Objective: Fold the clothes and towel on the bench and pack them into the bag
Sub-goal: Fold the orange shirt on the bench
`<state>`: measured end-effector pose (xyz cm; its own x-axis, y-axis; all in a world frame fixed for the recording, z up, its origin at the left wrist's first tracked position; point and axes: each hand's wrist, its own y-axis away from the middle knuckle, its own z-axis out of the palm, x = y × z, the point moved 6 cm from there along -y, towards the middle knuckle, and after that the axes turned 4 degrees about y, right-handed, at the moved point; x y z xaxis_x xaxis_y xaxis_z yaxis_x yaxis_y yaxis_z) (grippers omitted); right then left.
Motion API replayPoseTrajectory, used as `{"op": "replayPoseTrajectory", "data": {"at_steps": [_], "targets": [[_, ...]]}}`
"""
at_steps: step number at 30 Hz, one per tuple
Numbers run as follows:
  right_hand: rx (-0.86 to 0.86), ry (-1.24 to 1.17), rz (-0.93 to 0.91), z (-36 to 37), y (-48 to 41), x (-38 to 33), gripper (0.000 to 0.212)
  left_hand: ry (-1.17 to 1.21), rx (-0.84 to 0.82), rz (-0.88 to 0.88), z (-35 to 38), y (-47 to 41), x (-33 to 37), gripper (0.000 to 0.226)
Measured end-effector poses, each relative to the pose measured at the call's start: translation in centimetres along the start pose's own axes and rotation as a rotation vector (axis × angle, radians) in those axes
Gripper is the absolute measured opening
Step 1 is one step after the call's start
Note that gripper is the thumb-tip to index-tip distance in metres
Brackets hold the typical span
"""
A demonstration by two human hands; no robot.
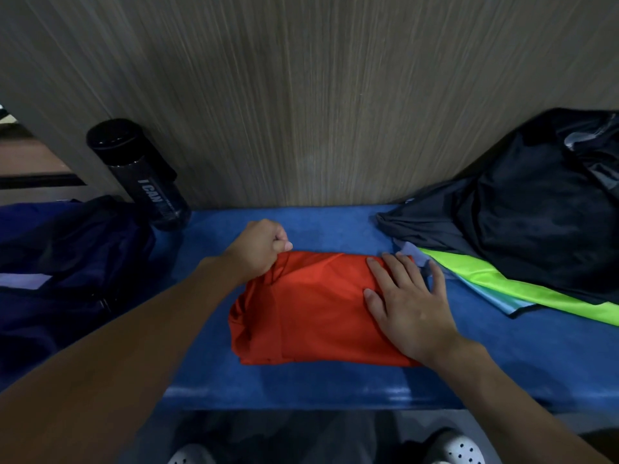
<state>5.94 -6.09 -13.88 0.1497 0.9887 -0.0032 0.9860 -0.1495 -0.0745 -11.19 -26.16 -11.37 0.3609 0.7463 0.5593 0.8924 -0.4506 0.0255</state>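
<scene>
A folded orange garment (308, 309) lies in the middle of the blue bench (301, 386). My left hand (259, 247) grips the garment's far left corner with curled fingers. My right hand (407, 304) lies flat with spread fingers on the garment's right end. A dark navy bag (63, 262) sits on the bench at the left. At the right lies a pile of clothes: a black garment (522, 229) on top, with a neon green piece (502, 279) and a light blue piece (492, 298) sticking out beneath it.
A black water bottle (140, 175) marked "I CAN" stands against the wood-grain wall (301, 95) behind the bag. Below the bench's front edge I see my white perforated shoes (459, 452) on the floor.
</scene>
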Motion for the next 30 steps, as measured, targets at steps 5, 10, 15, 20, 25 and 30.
{"op": "replayPoseTrajectory", "data": {"at_steps": [5,10,15,20,25,30], "targets": [[-0.003,-0.009,-0.003,0.0,0.0,0.0,0.064,-0.007,-0.097,0.074,0.2,0.2,-0.2,0.009],[0.000,-0.021,0.002,0.0,0.0,-0.1,0.065,-0.032,-0.208,0.242,-0.5,0.2,0.1,0.033],[-0.011,-0.027,0.006,0.0,-0.1,-0.1,0.066,-0.082,-0.210,0.365,-0.3,0.5,0.9,0.030],[-0.015,-0.039,0.004,-0.2,0.0,-0.1,0.067,-0.063,-0.098,0.511,-0.4,0.8,2.0,0.007],[-0.027,-0.057,-0.001,-0.3,0.0,-0.2,0.070,-0.060,-0.121,0.522,0.0,0.7,1.6,0.027],[-0.048,-0.052,-0.001,-0.2,0.0,-0.2,0.070,-0.109,-0.145,0.556,0.5,0.3,1.4,0.014]]}}
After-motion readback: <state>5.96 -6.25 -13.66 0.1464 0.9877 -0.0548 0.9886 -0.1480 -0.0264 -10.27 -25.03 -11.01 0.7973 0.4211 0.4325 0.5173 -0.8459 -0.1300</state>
